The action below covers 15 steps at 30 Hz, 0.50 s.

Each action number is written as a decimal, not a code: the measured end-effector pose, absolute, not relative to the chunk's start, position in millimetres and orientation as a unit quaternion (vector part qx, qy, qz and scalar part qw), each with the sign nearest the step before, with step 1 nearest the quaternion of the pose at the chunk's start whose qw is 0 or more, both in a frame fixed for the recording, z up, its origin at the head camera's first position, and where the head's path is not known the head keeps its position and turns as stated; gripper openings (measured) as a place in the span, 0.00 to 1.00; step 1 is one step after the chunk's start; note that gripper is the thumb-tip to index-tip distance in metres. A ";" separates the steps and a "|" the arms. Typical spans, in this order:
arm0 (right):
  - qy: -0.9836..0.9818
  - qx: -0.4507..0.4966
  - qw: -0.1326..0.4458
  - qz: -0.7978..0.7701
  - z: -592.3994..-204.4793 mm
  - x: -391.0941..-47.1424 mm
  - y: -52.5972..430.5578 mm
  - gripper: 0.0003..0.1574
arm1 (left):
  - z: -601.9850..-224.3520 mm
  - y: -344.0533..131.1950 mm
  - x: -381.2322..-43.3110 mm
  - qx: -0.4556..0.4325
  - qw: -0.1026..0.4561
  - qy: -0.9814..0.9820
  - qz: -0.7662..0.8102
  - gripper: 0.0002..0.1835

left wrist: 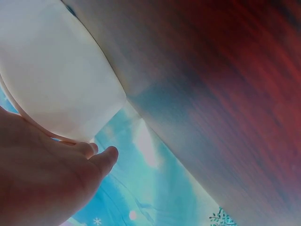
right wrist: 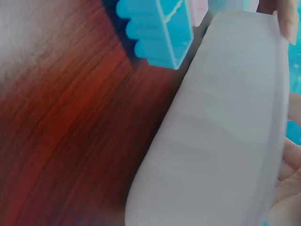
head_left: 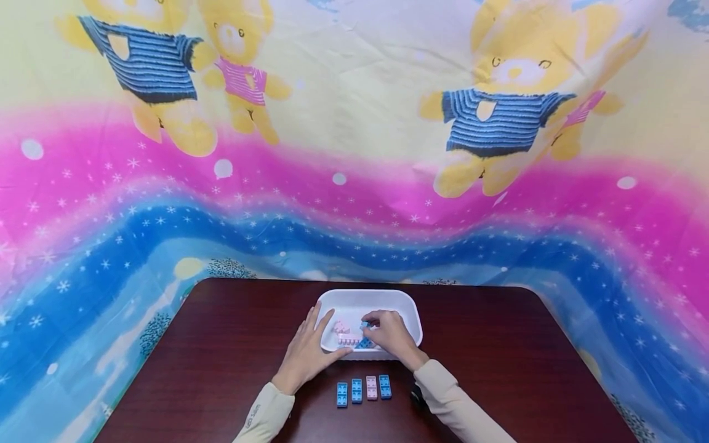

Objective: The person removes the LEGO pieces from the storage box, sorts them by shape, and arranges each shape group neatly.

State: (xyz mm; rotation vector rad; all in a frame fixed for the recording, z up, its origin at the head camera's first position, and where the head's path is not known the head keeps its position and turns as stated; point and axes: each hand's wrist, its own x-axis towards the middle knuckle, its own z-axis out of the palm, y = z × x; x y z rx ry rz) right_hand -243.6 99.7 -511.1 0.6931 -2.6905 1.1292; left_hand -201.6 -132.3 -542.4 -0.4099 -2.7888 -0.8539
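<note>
A white plastic tray point(head_left: 407, 301) stands on the table with pink blocks point(head_left: 349, 339) and blue blocks point(head_left: 364, 343) in it. My left hand point(head_left: 307, 351) rests on its left side, fingers spread and fairly straight, thumb along the front rim; the left wrist view shows fingertips point(left wrist: 107, 159) by the tray's outer wall. Over the tray's right part, my right hand point(head_left: 390, 335) pinches a blue building block point(head_left: 365, 324) between thumb and fingers. In the right wrist view the tray wall point(right wrist: 216, 122) hides most of that hand, and the held block is out of sight.
In front of the tray, blue blocks point(head_left: 342, 395) and a pink block point(head_left: 371, 388) lie in a row on the dark red wooden table point(head_left: 232, 369). Behind the table hangs a bear-patterned cloth point(head_left: 354, 123). A dark object point(head_left: 419, 397) shows beside the right sleeve.
</note>
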 end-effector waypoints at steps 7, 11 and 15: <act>-0.888 0.250 0.085 0.376 -502.8 -233.0 98.9 0.10 | -541.8 -131.6 -201.5 -0.137 0.095 -0.941 -0.294 0.54; -0.884 0.262 0.091 0.375 -496.4 -225.5 97.7 0.10 | -541.4 -131.7 -201.4 -0.136 0.092 -0.941 -0.295 0.54; -0.883 0.270 0.088 0.373 -492.0 -217.2 96.8 0.10 | -541.1 -132.1 -201.6 -0.135 0.090 -0.942 -0.295 0.54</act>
